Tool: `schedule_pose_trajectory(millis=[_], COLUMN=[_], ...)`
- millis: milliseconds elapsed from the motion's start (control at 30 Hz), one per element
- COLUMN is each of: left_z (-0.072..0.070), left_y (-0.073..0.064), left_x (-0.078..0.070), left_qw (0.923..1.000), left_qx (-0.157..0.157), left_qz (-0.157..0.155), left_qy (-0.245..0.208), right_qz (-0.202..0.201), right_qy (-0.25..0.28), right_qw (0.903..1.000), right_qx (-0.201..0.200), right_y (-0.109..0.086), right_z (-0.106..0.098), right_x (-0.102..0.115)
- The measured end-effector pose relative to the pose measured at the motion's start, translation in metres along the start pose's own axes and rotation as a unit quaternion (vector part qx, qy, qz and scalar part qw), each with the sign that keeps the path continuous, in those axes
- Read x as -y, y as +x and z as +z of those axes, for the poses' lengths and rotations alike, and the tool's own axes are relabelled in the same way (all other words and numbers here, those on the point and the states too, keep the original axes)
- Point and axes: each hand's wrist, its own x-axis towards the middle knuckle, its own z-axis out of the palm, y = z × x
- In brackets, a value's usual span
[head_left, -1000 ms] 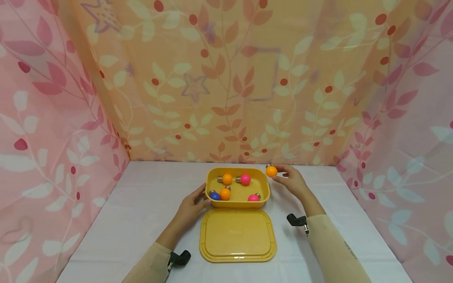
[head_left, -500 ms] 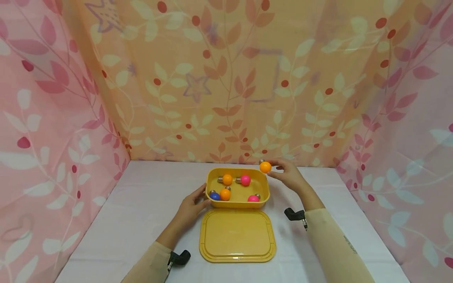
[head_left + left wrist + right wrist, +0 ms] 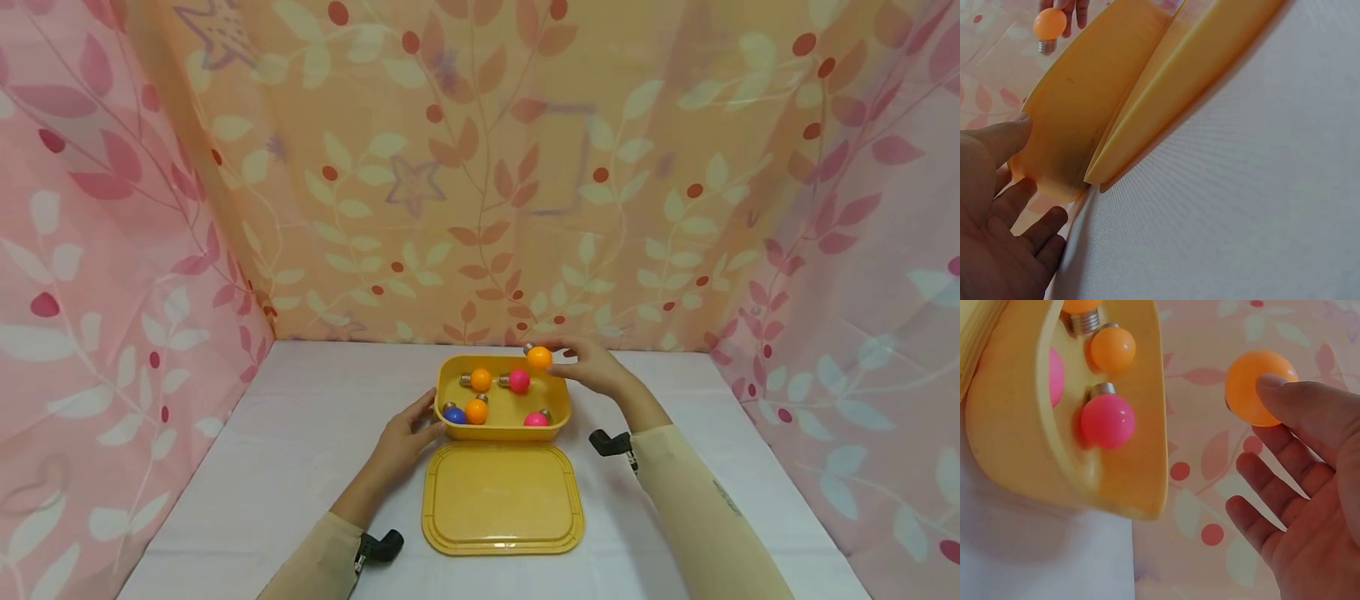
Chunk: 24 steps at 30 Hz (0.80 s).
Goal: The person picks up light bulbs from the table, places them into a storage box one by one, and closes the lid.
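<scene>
Above the back right rim of a yellow plastic box [image 3: 502, 433], my right hand [image 3: 596, 368] pinches an orange light bulb [image 3: 539, 358] between thumb and fingers. In the right wrist view the thumb lies across the orange globe [image 3: 1254, 387]. My left hand [image 3: 405, 433] rests against the box's left end; in the left wrist view its thumb and fingers touch the wall [image 3: 1079, 106]. Inside the box lie a blue bulb [image 3: 454, 415], two orange bulbs [image 3: 481, 380] and two pink bulbs [image 3: 519, 382], all with silver screw bases.
A yellow lid [image 3: 502, 500] lies flat on the white tabletop [image 3: 315, 417], right in front of the box. Patterned cloth walls [image 3: 480, 167] stand at the back and both sides. A black wrist camera [image 3: 382, 547] is on each sleeve.
The right hand has moved left with the orange bulb, from beside the box's right end to over its back rim. The left hand, box and lid have stayed put.
</scene>
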Motion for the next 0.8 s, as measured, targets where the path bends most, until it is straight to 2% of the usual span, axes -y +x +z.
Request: schedule_pose_trajectory(millis=[133,367,633,800], left_z=[0.0,0.0,0.001,0.0], left_y=[0.0,0.001,0.003,0.004], left_x=[0.0,0.0,0.003,0.004], left_qw=[1.0,1.0,1.0,1.0], left_qx=[0.0,0.0,0.005,0.004], left_qz=[0.004,0.0,-0.002,-0.001], left_qy=[0.002,0.003,-0.006,-0.003], right_qz=[0.001,-0.01,0.021,0.022], right_qy=[-0.005,-0.019,-0.028,-0.033], right_qw=[0.9993,0.9973,0.9941,0.993], right_qx=[0.036,0.07,0.102,0.111], right_y=[0.009,0.021,0.029,0.029], right_z=[0.003,0.014,0.026,0.033], right_x=[0.007,0.009,0.008,0.006])
